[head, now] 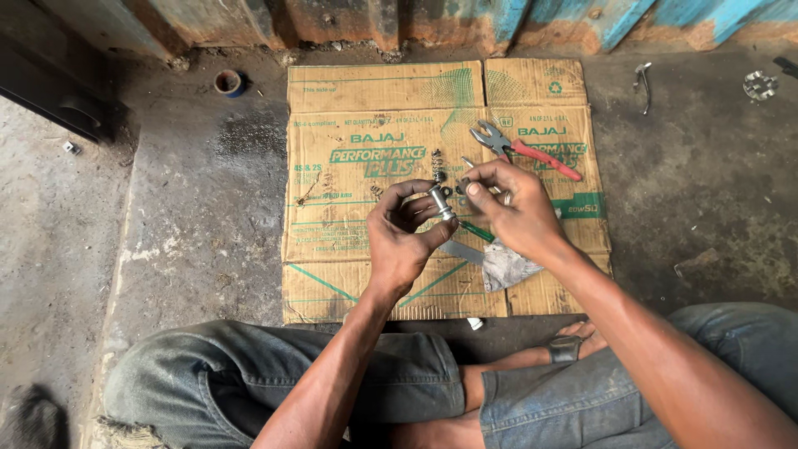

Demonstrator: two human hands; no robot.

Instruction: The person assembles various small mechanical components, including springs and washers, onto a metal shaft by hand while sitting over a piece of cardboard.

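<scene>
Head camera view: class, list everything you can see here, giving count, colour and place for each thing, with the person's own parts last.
Cardboard sheet: one, brown with green print, flat on the concrete floor.
Pliers: one, red handles, on the cardboard's upper right.
Spring: one, dark metal, on the cardboard above the hands.
Tape roll: one, blue, on the floor at upper left.
Cloth: one, grey, on the cardboard under the right wrist.
Metal cylinder: one, silver, held between both hands.
Left hand: grip on the cylinder.
Right hand: fingertips at the cylinder's top.
</scene>
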